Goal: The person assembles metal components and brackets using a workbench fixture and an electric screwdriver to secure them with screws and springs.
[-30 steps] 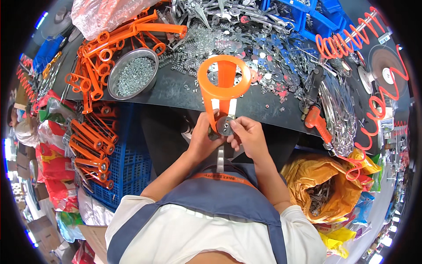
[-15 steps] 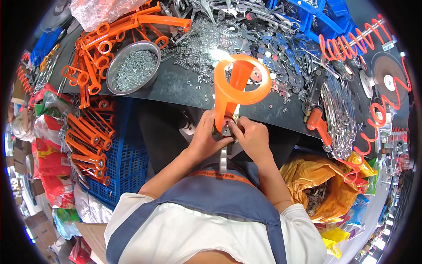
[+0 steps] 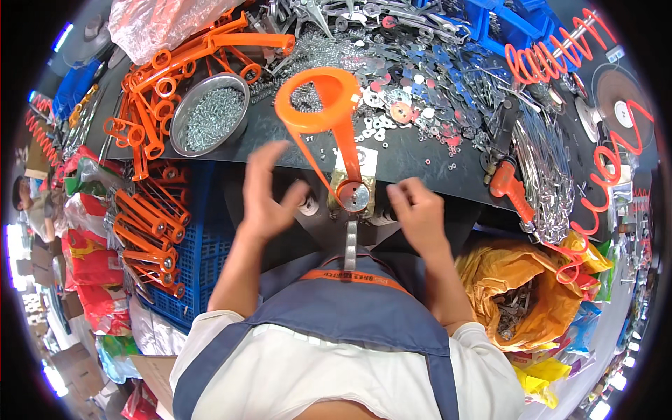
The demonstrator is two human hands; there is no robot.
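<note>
An orange frame (image 3: 343, 133) with a wide ring at one end stands tilted in front of me. Its small round end holds a silver disc (image 3: 353, 196) with small holes and rests on a metal fixture (image 3: 367, 168) at the bench edge. My left hand (image 3: 268, 199) is off to the left of the frame, fingers spread, touching nothing. To the right of the disc is my right hand (image 3: 420, 213), apart from the frame, its fingers curled in. Whatever they may hold is hidden.
A steel bowl (image 3: 210, 115) of small metal parts sits left, beside piled orange frames (image 3: 143, 105). Loose washers and discs (image 3: 420, 91) cover the bench's far side. An orange-handled power driver (image 3: 509, 183) and coiled red hose (image 3: 595, 178) are right, above an orange sack (image 3: 483, 280).
Both hands have come away from the frame's small end, the left outward and opening, the right to the right. The frame's ring has shifted left and now leans left.
</note>
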